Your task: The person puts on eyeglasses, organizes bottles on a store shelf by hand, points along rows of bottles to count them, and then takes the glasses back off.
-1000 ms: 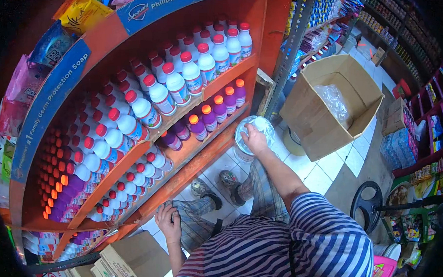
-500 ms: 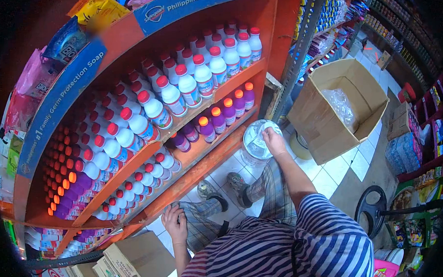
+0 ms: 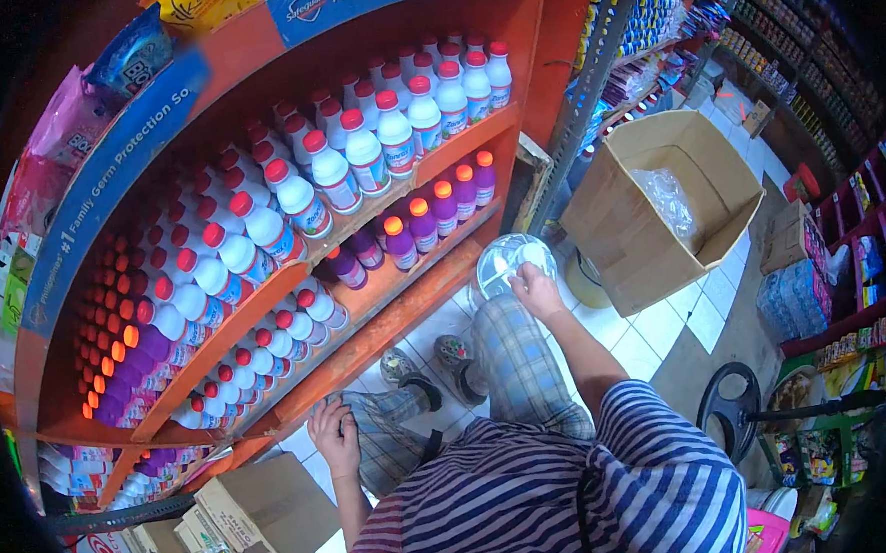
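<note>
My right hand (image 3: 536, 290) is over a round white and clear tub (image 3: 502, 258) on the floor; its fingers are curled, and a white piece at the fingertips is too small to name. My left hand (image 3: 333, 434) rests on my left knee with its fingers apart, holding nothing. In front of me, white bottles with red caps (image 3: 364, 152) fill the orange shelf (image 3: 476, 143). Purple bottles with orange caps (image 3: 422, 224) stand on the level below.
A big open cardboard box (image 3: 611, 238) with clear plastic inside stands right of the tub, partly over a pale bucket (image 3: 586, 281). Smaller cartons (image 3: 265, 511) lie at the lower left. A black wheel (image 3: 728, 412) is at the right.
The right knee has moved up beside the tub. My right hand has stayed at the tub, its fingers now more curled. My left hand stays on the knee.
</note>
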Tool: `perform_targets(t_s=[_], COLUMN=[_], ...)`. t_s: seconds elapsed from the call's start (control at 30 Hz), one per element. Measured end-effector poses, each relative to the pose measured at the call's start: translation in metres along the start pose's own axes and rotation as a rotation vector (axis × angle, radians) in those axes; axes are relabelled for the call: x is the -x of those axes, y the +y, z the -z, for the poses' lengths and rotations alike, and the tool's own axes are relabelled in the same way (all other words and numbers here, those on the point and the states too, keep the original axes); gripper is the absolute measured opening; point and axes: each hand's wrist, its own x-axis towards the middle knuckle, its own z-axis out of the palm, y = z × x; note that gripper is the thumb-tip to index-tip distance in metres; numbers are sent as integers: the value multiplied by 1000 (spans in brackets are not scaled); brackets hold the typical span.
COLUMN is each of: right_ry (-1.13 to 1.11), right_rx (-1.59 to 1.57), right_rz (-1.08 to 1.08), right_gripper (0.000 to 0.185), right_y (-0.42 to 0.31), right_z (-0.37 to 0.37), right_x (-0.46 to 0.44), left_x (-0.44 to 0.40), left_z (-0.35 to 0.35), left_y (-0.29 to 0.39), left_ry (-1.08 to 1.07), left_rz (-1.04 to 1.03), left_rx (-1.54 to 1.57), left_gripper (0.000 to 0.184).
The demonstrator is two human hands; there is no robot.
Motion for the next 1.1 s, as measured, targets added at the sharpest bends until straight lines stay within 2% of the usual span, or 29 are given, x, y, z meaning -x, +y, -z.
perform_targets(t_s=[0.2,0.43,0.57,0.67,0.9,1.1], right_ry=[25,-15,12,43,20,110], right_rx=[72,-2,-76,-18,-17,-54], right_rz=[100,-26,-46,34,-101,-101], right_gripper=[25,21,22,23,28,28], right_y=[6,-1,0,8,3,7], right_z=[-8,-12,-3,2,3,-6], right_x=[38,69,67,59,56,55], left_x=[8,9,4,-3,-2,1], left_z=[4,3,5,1,2,4], left_y=[-5,-5,-2,-2,-4,-3], left_ry=[20,32,29,17,34,61], left_rz=[-1,-23,-57,-36,-15,-32], left_rx=[-2,17,8,55,63,69], left_gripper=[12,11,11,11,11,11])
